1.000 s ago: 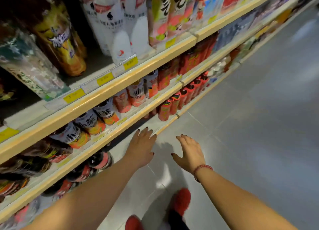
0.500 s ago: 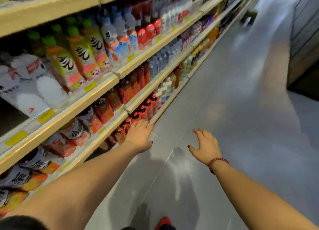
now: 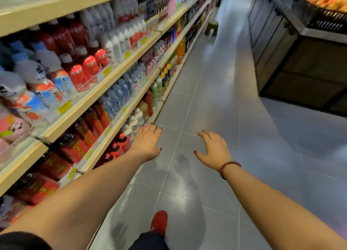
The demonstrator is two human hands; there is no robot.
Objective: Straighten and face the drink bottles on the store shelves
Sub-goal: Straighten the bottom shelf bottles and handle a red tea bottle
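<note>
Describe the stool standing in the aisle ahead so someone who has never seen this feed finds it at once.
Follow the long drinks shelving on the left towards its far end. At its foot, on the grey floor tiles, stands a small stool. It alone sits on the floor rather than a shelf: dull green, on short legs.

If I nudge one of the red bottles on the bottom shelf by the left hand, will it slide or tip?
The red bottles look tall and narrow, so a high push would probably tip one; push low. They stand tightly packed, so neighbours may shift too. They seem full, so likely heavy for their size.
</note>
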